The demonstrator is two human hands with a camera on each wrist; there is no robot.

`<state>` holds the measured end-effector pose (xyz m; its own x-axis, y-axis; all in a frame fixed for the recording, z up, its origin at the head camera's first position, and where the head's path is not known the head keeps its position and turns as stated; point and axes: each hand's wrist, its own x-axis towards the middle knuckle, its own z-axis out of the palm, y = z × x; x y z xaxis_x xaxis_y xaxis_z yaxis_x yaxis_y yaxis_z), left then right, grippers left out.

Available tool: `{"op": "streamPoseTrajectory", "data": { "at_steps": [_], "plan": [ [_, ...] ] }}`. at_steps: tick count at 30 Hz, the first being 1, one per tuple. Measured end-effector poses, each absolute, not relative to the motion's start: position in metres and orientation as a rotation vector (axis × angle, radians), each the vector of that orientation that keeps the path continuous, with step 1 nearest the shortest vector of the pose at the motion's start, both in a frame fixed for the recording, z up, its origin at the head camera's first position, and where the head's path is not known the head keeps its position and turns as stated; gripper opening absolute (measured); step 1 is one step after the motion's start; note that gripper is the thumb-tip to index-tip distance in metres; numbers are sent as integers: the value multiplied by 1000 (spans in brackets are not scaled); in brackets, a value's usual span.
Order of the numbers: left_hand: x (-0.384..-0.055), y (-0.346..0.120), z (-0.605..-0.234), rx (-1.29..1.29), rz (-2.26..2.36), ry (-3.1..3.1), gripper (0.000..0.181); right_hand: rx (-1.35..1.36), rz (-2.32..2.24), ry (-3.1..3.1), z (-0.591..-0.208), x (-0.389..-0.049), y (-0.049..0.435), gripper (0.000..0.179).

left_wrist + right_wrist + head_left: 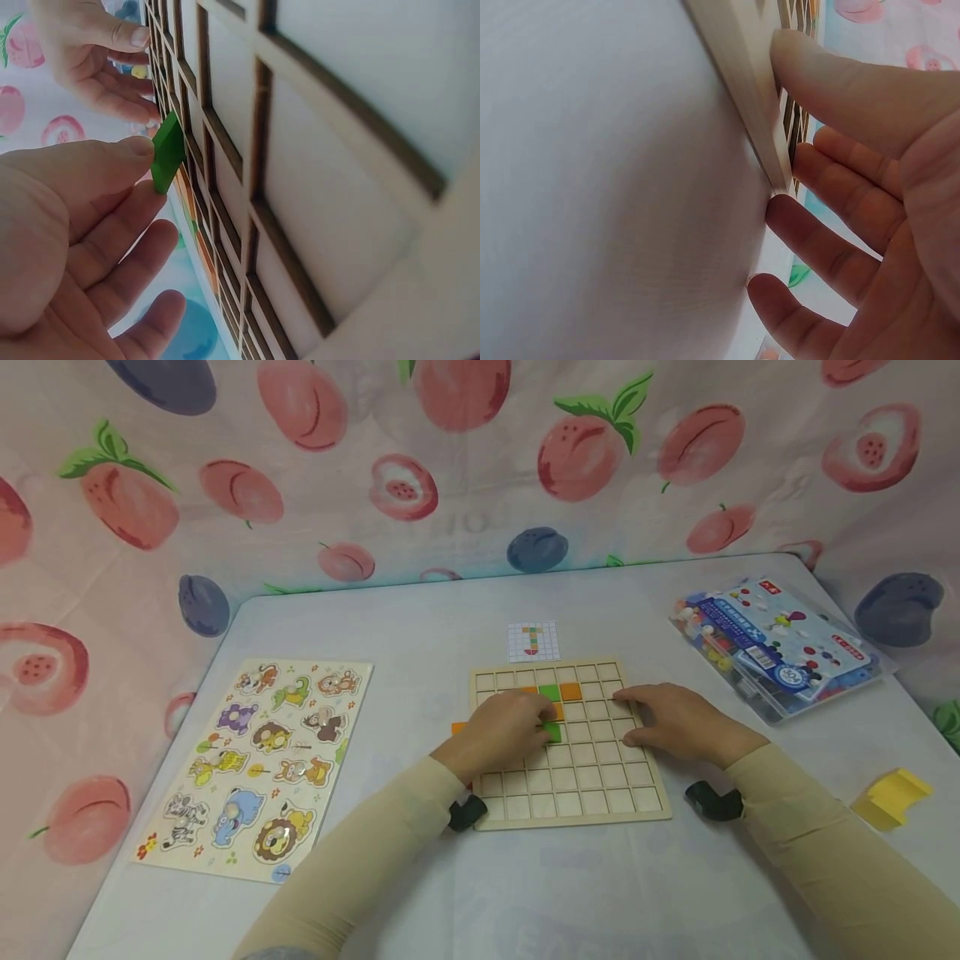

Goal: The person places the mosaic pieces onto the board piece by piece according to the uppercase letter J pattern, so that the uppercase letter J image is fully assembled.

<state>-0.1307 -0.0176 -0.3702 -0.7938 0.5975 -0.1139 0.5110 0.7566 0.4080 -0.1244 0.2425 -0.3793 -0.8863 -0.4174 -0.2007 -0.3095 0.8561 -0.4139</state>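
My left hand [495, 731] is over a wooden grid board [577, 818]. Between thumb and index finger it pinches a green square tile [168, 154], tilted against the grid in the left wrist view; its other fingers are loosely spread. Above it in the grid lie a green tile [550, 692], an orange tile [572, 692] and another orange tile [558, 712], plus one partly hidden by the hand. My right hand [678, 718] touches the board's right edge. In the right wrist view its thumb [817, 82] lies on the frame, the fingers extended beside it.
Behind the board lies a small card [533, 642] with a coloured J-shaped pattern. An orange tile [458, 727] shows left of the board. An animal puzzle board [255, 768] lies left. At right are a clear plastic case [780, 643] and a yellow piece [891, 799].
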Motion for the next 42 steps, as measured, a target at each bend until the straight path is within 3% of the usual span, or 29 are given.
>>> {"op": "streamPoseTrajectory", "data": {
  "at_steps": [32,42],
  "plan": [
    [-131,-10,-372,860,441,2724,16,-550,-563,2744,-380,-124,242,61],
    [-134,-16,-369,755,470,2708,31,-540,-561,2743,-379,-124,242,61]
  ]
}}
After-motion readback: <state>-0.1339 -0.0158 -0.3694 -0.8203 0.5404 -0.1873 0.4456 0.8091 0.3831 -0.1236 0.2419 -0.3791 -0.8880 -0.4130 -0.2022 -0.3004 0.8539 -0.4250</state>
